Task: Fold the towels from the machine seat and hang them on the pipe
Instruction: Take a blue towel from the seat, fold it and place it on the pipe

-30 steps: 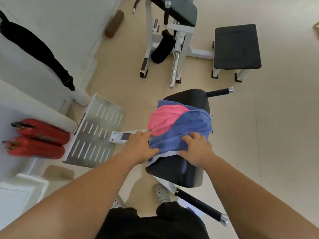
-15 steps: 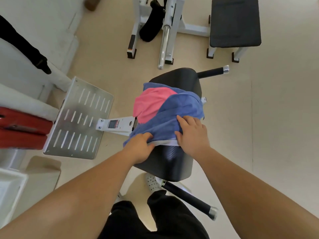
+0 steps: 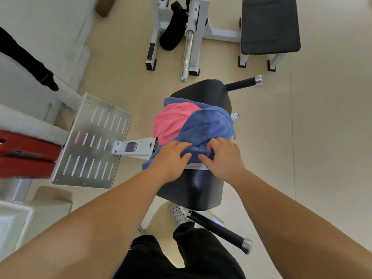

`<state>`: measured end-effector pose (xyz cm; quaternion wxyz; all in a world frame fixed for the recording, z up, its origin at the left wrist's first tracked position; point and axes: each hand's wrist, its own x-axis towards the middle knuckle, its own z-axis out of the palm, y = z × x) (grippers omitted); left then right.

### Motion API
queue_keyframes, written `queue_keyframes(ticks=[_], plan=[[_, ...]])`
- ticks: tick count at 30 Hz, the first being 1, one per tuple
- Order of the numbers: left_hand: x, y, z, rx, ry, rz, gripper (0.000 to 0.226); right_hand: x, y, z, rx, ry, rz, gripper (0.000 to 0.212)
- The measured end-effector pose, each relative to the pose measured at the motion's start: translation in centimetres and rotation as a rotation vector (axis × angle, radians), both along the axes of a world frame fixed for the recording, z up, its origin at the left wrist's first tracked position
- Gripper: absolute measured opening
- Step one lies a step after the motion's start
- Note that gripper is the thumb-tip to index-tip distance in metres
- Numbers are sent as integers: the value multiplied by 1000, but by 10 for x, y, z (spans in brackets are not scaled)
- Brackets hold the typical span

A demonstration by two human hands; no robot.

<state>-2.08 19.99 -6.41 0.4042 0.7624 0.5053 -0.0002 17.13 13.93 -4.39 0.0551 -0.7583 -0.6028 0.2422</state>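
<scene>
Both hands are down on the towels heaped on the black machine seat (image 3: 201, 190). The blue towel (image 3: 209, 125) lies crumpled across the middle of the seat, from its right edge towards its left edge, where one corner hangs over the side. The pink towel (image 3: 173, 121) sits partly beneath it on the far left part of the pad, touching it, and more blue cloth shows behind the pink. The left hand (image 3: 173, 158) has its fingers bent and its thumb laid over the blue towel's near fold, gripping the cloth. Just beside it, the right hand (image 3: 221, 158) curls its fingertips into the same fold with the thumb pressed under, bunching the fabric. A white strip (image 3: 196, 167) shows under the blue towel's near edge; whether it is a hem or a separate cloth cannot be told. The near part of the seat is bare. A slotted metal footplate (image 3: 90, 141) stands to the seat's left, a black-gripped handle (image 3: 241, 84) sticks out by its far right corner, and a small black bench (image 3: 269, 25) stands on the floor (image 3: 322, 137) beyond.
</scene>
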Motion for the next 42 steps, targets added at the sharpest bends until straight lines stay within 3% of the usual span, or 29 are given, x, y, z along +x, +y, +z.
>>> queue_keyframes(ticks=[4, 11, 16, 20, 26, 30, 37, 42], plan=[[18, -3, 10, -17, -110, -109, 41, 3, -11, 7, 20, 34, 10, 17], [27, -11, 19, 195, 191, -301, 25, 14, -41, -1, -63, -154, 108, 20], [28, -22, 27, 218, 234, -290, 13, 6, -42, 6, -11, -88, 98, 14], [21, -23, 45, 120, 17, -128, 2, 0, -43, 15, -31, -20, 108, 27], [-14, -27, 108, 93, -184, 19, 9, -8, -33, 45, 97, -4, 81, 9], [-55, -19, 151, 183, -171, 164, 6, -9, -19, 81, 77, -8, 145, 20], [-140, -21, 213, 351, -127, 585, 8, -41, 26, 141, 149, 184, 222, 40], [-217, -45, 246, 351, -93, 707, 6, -108, 64, 183, 157, 207, 345, 32]])
